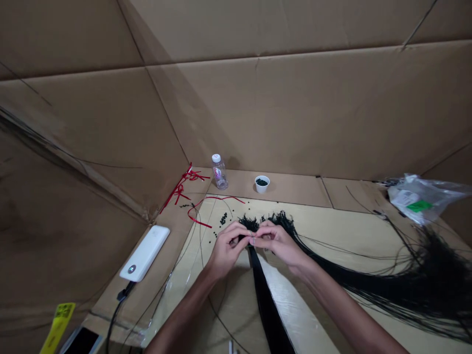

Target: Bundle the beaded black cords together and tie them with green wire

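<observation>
The left hand [225, 250] and the right hand [280, 242] meet in front of me, with their fingertips almost touching. Both are pinching the near bundle of black strands [264, 295] close to its top. I can't tell if a tiny thread is caught between the fingertips too, because the fingers hide that spot. The bundle's frizzy end pokes out just past the fingers. The rest hangs together like a long tail, coming back toward the person between the two arms.

A second bundle of black strands [368, 281] lies just beside the right hand. Its curly end is near the knuckles, and its long part sweeps off to the right, past the right forearm, and spreads out wide.

Little black beads [223, 218] are scattered on the pale board [328, 223], just past the left hand. A red ribbon [221, 198] curls near them. Farther back, by the cardboard wall [313, 113], stand a clear bottle [220, 176] with a white cap and a small white cup [262, 189] with dark bits inside. A white power bank [145, 253] lies well apart, to the left.
</observation>
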Demonstrator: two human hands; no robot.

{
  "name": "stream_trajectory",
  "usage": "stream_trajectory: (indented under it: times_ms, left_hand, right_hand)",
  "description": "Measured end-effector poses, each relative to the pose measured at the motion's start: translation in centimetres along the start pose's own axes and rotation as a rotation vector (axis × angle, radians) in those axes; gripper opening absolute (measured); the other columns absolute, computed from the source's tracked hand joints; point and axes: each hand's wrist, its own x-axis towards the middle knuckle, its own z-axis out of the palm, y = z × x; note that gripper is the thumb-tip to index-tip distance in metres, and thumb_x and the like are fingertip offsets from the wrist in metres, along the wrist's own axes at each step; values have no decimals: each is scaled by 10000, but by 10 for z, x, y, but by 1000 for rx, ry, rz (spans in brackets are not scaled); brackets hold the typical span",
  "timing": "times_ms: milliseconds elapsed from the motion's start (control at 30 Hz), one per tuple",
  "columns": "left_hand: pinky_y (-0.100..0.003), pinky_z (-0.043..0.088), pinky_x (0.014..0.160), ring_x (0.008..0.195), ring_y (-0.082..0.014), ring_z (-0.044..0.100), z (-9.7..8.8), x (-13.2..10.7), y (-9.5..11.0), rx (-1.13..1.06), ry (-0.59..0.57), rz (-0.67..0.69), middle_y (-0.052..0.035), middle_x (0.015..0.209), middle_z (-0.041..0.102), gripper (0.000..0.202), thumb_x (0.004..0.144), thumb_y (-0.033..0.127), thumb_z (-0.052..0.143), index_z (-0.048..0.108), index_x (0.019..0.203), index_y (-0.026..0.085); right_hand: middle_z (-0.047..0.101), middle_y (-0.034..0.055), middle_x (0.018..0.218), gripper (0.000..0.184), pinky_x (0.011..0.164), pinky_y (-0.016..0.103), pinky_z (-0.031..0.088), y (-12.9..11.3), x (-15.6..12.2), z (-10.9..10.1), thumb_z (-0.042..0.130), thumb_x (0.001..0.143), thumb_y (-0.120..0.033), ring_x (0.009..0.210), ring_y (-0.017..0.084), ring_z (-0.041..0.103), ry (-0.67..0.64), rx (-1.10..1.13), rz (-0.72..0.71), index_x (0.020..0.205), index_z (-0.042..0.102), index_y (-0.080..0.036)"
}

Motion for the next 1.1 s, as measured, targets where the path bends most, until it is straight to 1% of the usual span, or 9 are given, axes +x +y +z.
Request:
stream_trajectory:
  times_ms: [133,233,300,367,467,600,733,933,1100]
  left_hand:
    - [-271,386,651,783,-169,568,-3,1,2,35,-36,-15,-45,930,671,173,1028,307,644,767,967,203]
    - [-275,378,679,748,-154,526,-4,-3,7,79,-56,-52,-21,931,642,162,1049,288,578,711,997,211]
    - [-267,374,656,703,-147,492,-3,-7,8,93,-64,-99,3,880,598,160,1063,300,535,666,1030,215]
    - [-258,364,609,643,-144,450,-1,-11,7,93,-73,-156,34,783,528,172,1076,314,485,619,1028,217]
    - [-256,374,610,644,-150,454,4,-16,4,101,-67,-214,46,736,486,180,1065,279,438,556,942,222]
    - [-289,398,706,759,-169,514,5,-19,3,157,-30,-209,16,811,522,246,1058,262,427,486,822,224]
    - [-321,349,697,724,-172,466,2,-23,0,244,-11,-170,19,773,469,351,1074,310,446,403,735,230]
    - [-337,331,693,716,-179,481,3,-31,-8,323,-3,-133,9,747,483,358,1034,256,472,406,683,228]
    - [-338,319,661,660,-169,465,6,-31,-8,328,33,-167,16,668,419,490,1054,327,490,319,608,220]
  right_hand:
    - [584,51,1003,373,773,344,501,4,1,-1,877,750,-554,876,211,628,-3,-77,-54,700,804,-192]
    - [638,71,1036,294,815,342,512,5,0,-2,790,819,-462,939,228,664,0,-167,-110,703,759,-195]
    - [670,54,949,212,766,322,502,7,-2,-2,694,858,-370,868,214,669,16,-252,-135,722,688,-208]
    - [653,12,792,132,674,305,458,9,-5,0,605,882,-286,717,196,625,55,-365,-143,762,608,-231]
    - [602,-17,691,102,632,311,377,14,-11,5,537,919,-205,619,196,555,133,-573,-155,826,548,-246]
    - [671,52,815,117,637,327,325,21,-16,13,505,964,-153,686,229,603,183,-826,-173,917,583,-225]
    - [708,95,898,149,627,336,307,27,-17,13,493,1003,-121,706,243,636,202,-991,-159,998,618,-202]
    - [695,81,896,136,610,334,295,32,-20,10,542,1001,-104,676,229,626,231,-1093,-132,965,626,-205]
    - [661,111,985,139,608,333,293,35,-23,14,509,996,-82,697,234,608,285,-1051,-134,1005,604,-182]
